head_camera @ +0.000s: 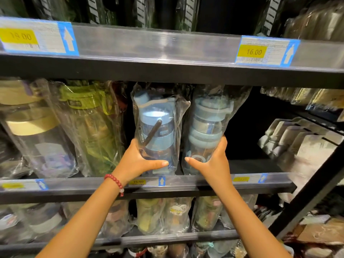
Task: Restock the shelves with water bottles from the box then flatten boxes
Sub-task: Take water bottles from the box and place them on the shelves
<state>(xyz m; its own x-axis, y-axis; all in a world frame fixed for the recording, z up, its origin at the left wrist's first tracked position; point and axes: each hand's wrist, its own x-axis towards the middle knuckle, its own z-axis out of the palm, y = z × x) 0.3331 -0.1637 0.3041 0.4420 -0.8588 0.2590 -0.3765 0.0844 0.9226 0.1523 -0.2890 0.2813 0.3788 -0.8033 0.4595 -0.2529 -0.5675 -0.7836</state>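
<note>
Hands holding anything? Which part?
Each grips a bagged blue bottle on the middle shelf: left hand on the left blue bottle, right hand on the right blue bottle, both at the lower body.

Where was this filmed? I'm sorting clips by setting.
Most likely a retail shop aisle: price tags on the shelf edge, and rows of plastic-bagged water bottles being placed by both hands.

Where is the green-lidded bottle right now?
Head view: the green-lidded bottle stands on the middle shelf, left of the blue bottle the left hand holds.
</note>
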